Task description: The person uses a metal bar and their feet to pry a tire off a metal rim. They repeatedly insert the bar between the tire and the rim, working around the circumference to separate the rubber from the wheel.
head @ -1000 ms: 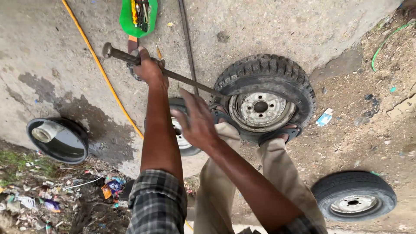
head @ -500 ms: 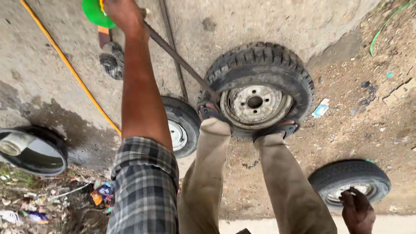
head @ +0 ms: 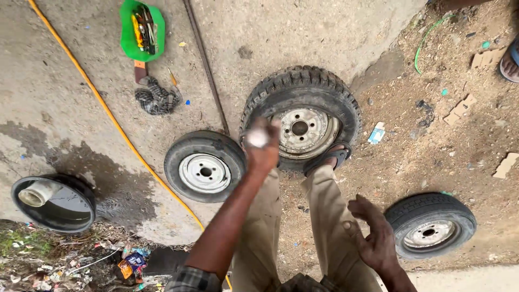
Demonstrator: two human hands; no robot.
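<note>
I stand on a large knobbly tyre (head: 330,94) with a grey steel rim, which lies flat on the ground; a sandalled foot (head: 327,158) rests on its near edge. My left hand (head: 263,154) is over the tyre's near left side, closed around a blurred tool whose pale round end (head: 257,138) points at the camera. My right hand (head: 373,240) hangs free at the lower right, fingers spread and holding nothing.
A small wheel (head: 205,167) lies left of the big tyre and another (head: 430,224) at the lower right. A long steel rod (head: 205,65), a yellow hose (head: 108,111), a green tool tray (head: 141,30), a rag (head: 155,97) and a black basin (head: 54,203) lie on the concrete.
My left hand has swung down from high at the upper left to over the tyre, with the long-handled tool. My right hand let go of the tool and dropped to the lower right.
</note>
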